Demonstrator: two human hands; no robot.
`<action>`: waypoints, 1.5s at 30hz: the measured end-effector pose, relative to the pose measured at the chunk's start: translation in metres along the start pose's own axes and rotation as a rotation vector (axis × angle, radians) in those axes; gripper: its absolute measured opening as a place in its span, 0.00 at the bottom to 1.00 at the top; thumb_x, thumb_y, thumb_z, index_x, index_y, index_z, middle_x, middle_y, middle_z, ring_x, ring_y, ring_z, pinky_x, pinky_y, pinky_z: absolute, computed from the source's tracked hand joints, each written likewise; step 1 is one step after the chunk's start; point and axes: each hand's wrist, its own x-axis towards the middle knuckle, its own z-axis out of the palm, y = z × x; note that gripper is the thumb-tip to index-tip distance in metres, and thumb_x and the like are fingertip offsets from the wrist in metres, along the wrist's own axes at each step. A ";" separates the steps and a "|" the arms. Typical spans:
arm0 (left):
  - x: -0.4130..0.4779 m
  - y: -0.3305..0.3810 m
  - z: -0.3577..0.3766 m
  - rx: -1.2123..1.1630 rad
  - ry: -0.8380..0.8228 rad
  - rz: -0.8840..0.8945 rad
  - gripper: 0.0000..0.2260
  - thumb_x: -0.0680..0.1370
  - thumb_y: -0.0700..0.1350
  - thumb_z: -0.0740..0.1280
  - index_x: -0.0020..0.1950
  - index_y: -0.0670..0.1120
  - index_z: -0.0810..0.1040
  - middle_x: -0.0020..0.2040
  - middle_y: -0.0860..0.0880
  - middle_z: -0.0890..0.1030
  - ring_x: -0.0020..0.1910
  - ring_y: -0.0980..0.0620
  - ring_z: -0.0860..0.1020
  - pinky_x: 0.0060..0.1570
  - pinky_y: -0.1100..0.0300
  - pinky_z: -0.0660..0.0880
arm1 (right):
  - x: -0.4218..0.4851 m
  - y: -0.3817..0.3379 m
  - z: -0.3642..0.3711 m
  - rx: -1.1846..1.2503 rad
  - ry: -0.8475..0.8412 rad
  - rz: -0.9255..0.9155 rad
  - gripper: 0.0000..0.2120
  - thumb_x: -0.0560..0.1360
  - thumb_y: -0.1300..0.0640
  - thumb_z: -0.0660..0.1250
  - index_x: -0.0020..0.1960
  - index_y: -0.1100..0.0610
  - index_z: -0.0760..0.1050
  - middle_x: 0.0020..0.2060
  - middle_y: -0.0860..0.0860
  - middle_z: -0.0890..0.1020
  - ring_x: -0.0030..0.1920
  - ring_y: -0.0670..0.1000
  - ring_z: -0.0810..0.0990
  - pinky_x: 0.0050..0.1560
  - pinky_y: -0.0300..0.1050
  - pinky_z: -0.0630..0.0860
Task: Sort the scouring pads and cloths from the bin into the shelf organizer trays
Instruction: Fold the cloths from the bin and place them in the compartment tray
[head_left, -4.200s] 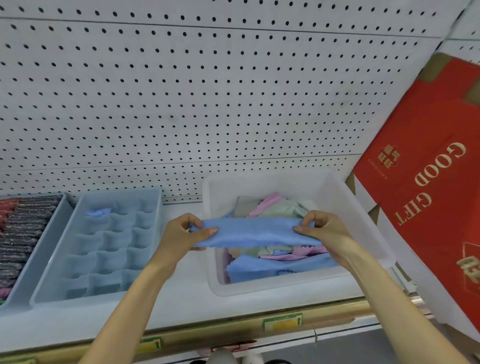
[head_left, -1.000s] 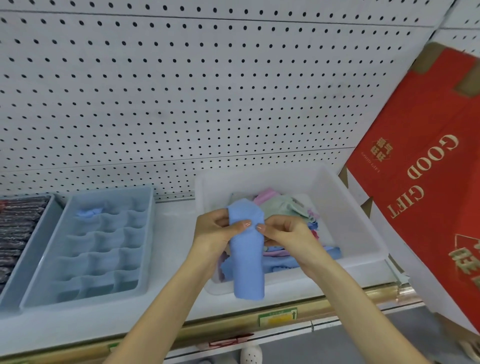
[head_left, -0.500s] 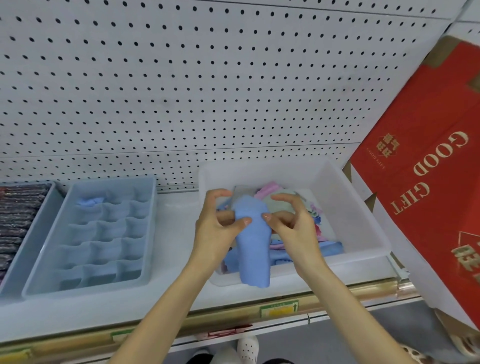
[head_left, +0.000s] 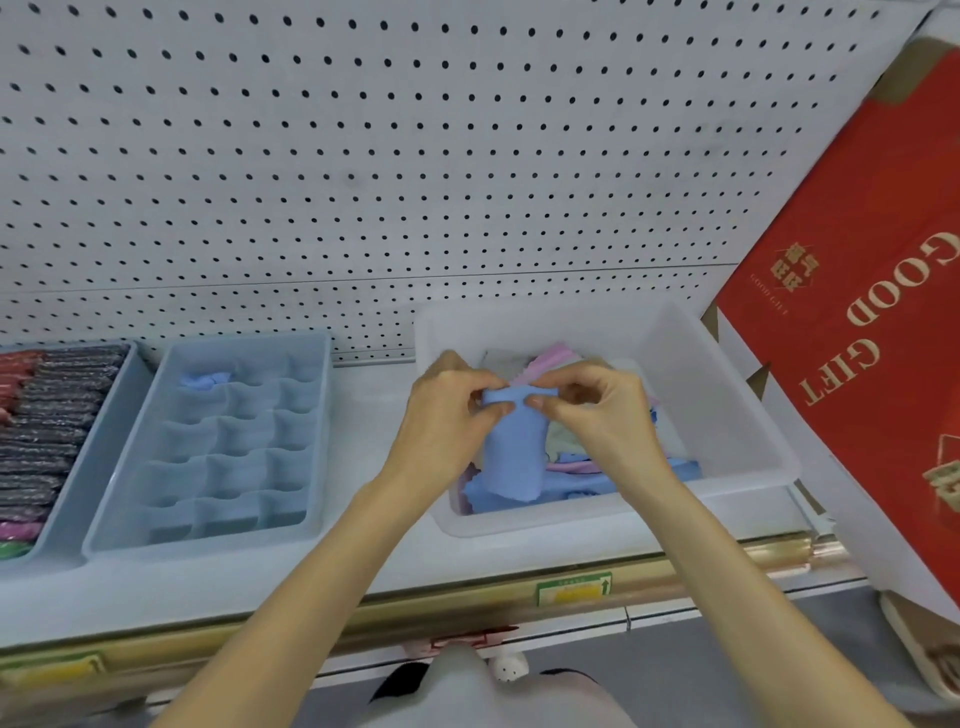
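A: Left hand (head_left: 447, 415) and right hand (head_left: 592, 410) both pinch the folded cloth's (head_left: 514, 457) top, above the bin (head_left: 613, 512).
B: Loosen either pinch and it could unroll, then jam in a tray (head_left: 241, 434) cell.

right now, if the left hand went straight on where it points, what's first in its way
Probably the right hand, its fingertips facing the left hand across the blue cloth both pinch.

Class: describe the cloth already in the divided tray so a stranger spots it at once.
Under the pegboard, find the divided tray left of the clear bin. The blue cloth lies crumpled in its back-left cell, the only cell filled.
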 end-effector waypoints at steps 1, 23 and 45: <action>0.001 0.000 -0.003 -0.041 -0.013 -0.013 0.06 0.74 0.40 0.72 0.50 0.47 0.84 0.46 0.48 0.71 0.43 0.53 0.72 0.41 0.77 0.65 | 0.003 -0.002 -0.002 -0.008 -0.017 0.011 0.11 0.68 0.64 0.75 0.40 0.48 0.80 0.42 0.48 0.79 0.39 0.39 0.77 0.43 0.33 0.74; -0.031 -0.011 0.001 -0.791 -0.275 -0.384 0.12 0.79 0.42 0.67 0.62 0.47 0.75 0.53 0.48 0.84 0.49 0.49 0.84 0.47 0.54 0.81 | -0.019 -0.004 0.000 0.269 -0.384 0.483 0.14 0.76 0.57 0.68 0.57 0.65 0.76 0.50 0.60 0.84 0.47 0.53 0.84 0.42 0.42 0.78; -0.056 -0.039 -0.023 -0.833 -0.439 -0.177 0.25 0.72 0.26 0.68 0.64 0.46 0.76 0.61 0.50 0.81 0.59 0.47 0.80 0.55 0.52 0.78 | -0.047 0.009 -0.008 0.464 -0.473 0.210 0.25 0.65 0.77 0.61 0.54 0.57 0.81 0.54 0.52 0.83 0.49 0.49 0.82 0.45 0.39 0.75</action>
